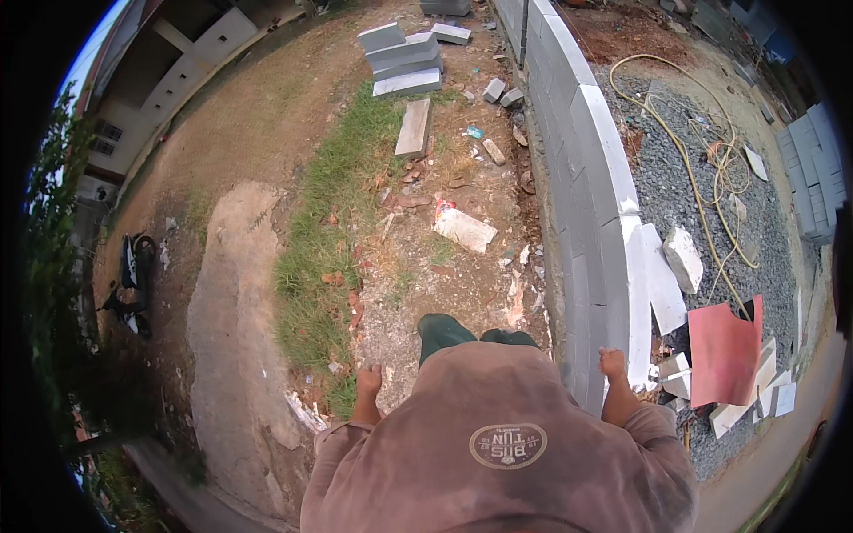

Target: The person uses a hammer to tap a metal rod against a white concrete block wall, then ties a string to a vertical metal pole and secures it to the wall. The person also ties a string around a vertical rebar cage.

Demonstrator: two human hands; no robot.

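My left hand (369, 377) hangs at my left side over the grass edge. Its fingers are curled in, and nothing shows in them. My right hand (611, 361) is closed in a loose fist beside the grey block wall (607, 266), close to its top. Whether it touches the wall, I cannot tell. No object shows in the right hand either. The wall runs forward along my right, built of light grey blocks with a pale top face.
Grey blocks (404, 58) are stacked ahead; a single block (414, 129) lies nearer. An empty sack (466, 229) and rubble litter the ground. Beyond the wall are a yellow hose (689, 169), gravel (662, 120), and a red sheet (724, 351). A motorcycle (133, 275) stands far left.
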